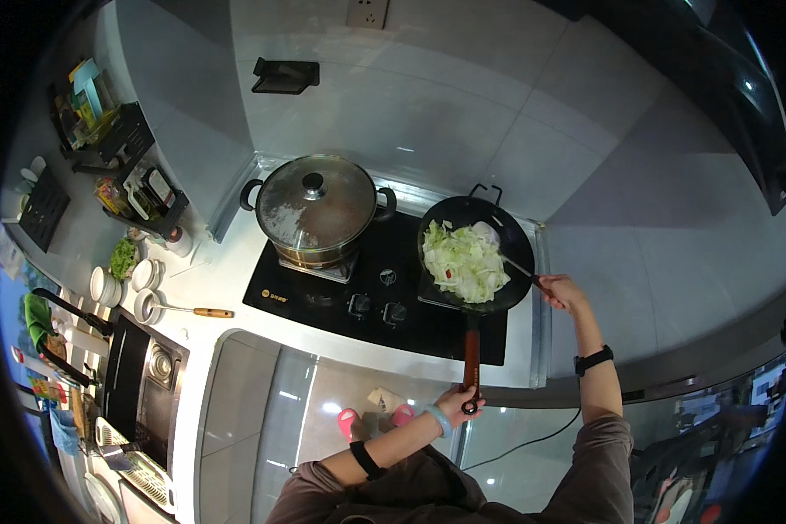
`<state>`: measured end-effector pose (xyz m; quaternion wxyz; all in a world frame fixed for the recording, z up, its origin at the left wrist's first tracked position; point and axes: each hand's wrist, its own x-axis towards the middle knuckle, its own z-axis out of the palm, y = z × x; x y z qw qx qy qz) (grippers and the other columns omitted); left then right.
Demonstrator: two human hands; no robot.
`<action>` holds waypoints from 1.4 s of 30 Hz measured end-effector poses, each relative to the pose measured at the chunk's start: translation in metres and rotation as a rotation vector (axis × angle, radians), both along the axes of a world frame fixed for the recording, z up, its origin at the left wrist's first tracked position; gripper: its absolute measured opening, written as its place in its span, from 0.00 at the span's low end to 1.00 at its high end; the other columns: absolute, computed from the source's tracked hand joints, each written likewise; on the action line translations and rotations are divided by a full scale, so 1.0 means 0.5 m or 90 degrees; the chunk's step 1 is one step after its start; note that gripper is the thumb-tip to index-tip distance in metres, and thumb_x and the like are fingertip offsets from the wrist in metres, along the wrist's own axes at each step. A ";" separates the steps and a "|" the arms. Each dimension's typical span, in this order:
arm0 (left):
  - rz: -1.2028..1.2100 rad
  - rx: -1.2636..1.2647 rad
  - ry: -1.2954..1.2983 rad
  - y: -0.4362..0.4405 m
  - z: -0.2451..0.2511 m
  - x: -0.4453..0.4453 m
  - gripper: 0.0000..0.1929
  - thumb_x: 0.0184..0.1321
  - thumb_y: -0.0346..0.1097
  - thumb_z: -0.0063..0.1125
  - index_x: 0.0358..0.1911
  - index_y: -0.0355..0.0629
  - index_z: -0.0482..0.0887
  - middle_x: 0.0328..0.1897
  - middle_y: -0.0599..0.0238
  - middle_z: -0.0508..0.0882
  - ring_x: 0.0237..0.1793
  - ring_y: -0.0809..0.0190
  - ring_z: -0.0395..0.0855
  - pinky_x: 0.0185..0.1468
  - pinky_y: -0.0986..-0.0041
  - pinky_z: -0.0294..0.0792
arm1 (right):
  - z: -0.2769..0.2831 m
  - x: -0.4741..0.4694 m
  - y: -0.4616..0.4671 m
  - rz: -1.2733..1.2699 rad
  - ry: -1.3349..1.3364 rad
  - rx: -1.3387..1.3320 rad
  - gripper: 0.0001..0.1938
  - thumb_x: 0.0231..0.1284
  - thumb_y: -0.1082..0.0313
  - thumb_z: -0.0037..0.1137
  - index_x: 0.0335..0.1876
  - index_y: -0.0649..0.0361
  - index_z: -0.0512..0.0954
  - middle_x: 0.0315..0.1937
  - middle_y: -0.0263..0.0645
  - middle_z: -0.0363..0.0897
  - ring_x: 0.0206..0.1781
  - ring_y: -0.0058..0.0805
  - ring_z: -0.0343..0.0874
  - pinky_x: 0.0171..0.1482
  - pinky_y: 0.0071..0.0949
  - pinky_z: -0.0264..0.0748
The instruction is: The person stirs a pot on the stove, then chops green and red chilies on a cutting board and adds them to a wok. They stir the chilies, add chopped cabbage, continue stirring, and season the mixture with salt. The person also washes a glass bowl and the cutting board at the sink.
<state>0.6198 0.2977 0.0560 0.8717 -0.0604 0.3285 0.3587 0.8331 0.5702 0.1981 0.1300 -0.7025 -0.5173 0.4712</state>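
Note:
A dark wok (517,281) sits on the right burner of a black gas cooktop (327,298). Chopped pale green cabbage (462,265) is heaped in it, with a small red piece on top. My left hand (458,405) grips the wok's brown wooden handle (472,357) near its end ring. In my right hand (563,293) is the handle of a metal spatula (517,265), held over the wok's right rim. The spatula's head reaches the upper right side of the cabbage and is partly hidden there.
On the left burner stands a large steel pot (314,259) under a fogged glass lid (318,203). A small strainer with a wooden handle (213,313) lies on the white counter, near stacked bowls (105,288). The sink (160,399) is at left, below wall racks (131,137) of bottles.

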 end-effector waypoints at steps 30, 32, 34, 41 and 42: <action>0.020 -0.020 0.024 -0.005 0.008 0.011 0.12 0.66 0.37 0.54 0.51 0.49 0.70 0.47 0.66 0.78 0.51 0.59 0.78 0.57 0.58 0.68 | 0.059 -0.127 -0.314 0.292 -0.611 0.522 0.18 0.58 0.62 0.55 0.55 0.39 0.77 0.24 0.42 0.76 0.23 0.45 0.79 0.27 0.43 0.75; 0.010 -0.017 0.035 -0.003 0.011 0.008 0.12 0.67 0.37 0.53 0.51 0.49 0.71 0.47 0.66 0.78 0.51 0.60 0.78 0.57 0.59 0.69 | 0.070 -0.116 -0.295 0.253 -0.630 0.504 0.18 0.59 0.62 0.54 0.56 0.37 0.77 0.23 0.42 0.76 0.24 0.46 0.79 0.27 0.43 0.75; -0.013 -0.017 0.056 -0.001 0.012 0.003 0.11 0.67 0.38 0.52 0.50 0.49 0.71 0.47 0.67 0.78 0.51 0.60 0.78 0.56 0.60 0.70 | 0.072 -0.117 -0.279 0.237 -0.593 0.553 0.18 0.59 0.63 0.54 0.56 0.36 0.76 0.24 0.42 0.76 0.24 0.46 0.79 0.27 0.44 0.75; -0.026 -0.013 -0.010 0.007 -0.002 -0.017 0.10 0.67 0.33 0.51 0.49 0.45 0.71 0.41 0.64 0.78 0.46 0.61 0.79 0.52 0.67 0.72 | -0.018 -0.149 -0.290 0.311 -0.574 0.425 0.20 0.58 0.63 0.55 0.57 0.34 0.76 0.26 0.42 0.77 0.24 0.46 0.79 0.28 0.44 0.76; -0.020 -0.009 -0.013 0.010 -0.005 -0.016 0.10 0.66 0.33 0.53 0.48 0.46 0.71 0.41 0.65 0.78 0.45 0.61 0.79 0.51 0.66 0.72 | -0.017 -0.133 -0.304 0.306 -0.575 0.426 0.20 0.58 0.63 0.56 0.58 0.37 0.76 0.25 0.42 0.77 0.25 0.46 0.79 0.29 0.46 0.76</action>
